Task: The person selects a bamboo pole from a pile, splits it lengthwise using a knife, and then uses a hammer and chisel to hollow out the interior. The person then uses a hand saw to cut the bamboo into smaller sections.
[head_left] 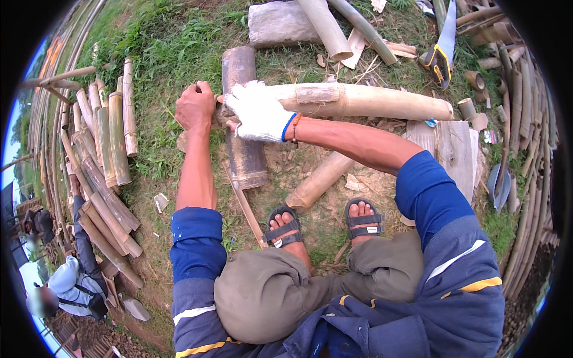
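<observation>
A pale bamboo pole [394,102] lies crosswise on a darker bamboo log [248,162], with a raised, cut patch on its upper side. My right hand [258,112], in a white knit glove with a blue cuff, is closed round the pole's left end and hides it. Bare fingertips show at the glove's left edge. Just left of the log, my bare left hand [196,106] is curled into a fist beside the pole's end. Whatever its fingers hold, if anything, is hidden.
A handsaw [441,56] with a yellow-black handle stands at the far right. Another bamboo piece [319,181] lies before my sandalled feet. A stone block [282,25] sits at the back. Split bamboo [113,137] is stacked left, near another person [74,283]. A shovel blade [499,186] is right.
</observation>
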Demonstrator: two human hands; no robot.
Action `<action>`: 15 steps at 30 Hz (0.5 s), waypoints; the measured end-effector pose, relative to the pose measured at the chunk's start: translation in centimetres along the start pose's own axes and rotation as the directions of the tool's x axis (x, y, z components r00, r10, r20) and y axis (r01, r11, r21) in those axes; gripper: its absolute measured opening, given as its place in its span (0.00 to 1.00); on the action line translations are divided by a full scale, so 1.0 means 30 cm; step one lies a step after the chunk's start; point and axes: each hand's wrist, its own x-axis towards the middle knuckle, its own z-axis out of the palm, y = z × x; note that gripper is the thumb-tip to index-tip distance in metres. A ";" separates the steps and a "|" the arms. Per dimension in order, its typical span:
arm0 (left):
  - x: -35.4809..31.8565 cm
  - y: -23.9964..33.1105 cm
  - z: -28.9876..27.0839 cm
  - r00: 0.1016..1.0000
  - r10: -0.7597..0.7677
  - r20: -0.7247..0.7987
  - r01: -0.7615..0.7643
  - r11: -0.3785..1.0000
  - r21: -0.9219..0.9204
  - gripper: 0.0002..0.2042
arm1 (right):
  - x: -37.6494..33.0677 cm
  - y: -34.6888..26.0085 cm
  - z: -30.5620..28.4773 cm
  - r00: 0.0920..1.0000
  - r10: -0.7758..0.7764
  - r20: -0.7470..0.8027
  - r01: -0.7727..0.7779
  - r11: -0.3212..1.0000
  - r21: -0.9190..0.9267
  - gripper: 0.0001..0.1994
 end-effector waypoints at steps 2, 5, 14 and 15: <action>-0.005 -0.029 -0.007 1.000 -0.006 0.028 0.006 1.000 0.004 0.22 | -0.097 0.020 -0.090 1.000 -0.021 -0.021 0.019 0.996 -0.083 0.30; -0.012 -0.018 -0.015 0.999 -0.011 0.049 0.012 1.000 -0.022 0.23 | -0.277 0.122 -0.202 0.994 0.095 -0.058 -0.101 0.988 -0.113 0.28; -0.012 -0.110 -0.033 0.837 0.547 -0.013 -0.544 0.830 -0.120 0.28 | -0.582 0.191 -0.413 0.946 0.324 0.003 -0.307 0.897 -0.319 0.31; -0.039 -0.070 -0.056 0.783 0.619 -0.061 -0.621 0.769 -0.152 0.24 | -0.624 0.213 -0.431 0.934 0.356 -0.007 -0.338 0.880 -0.334 0.33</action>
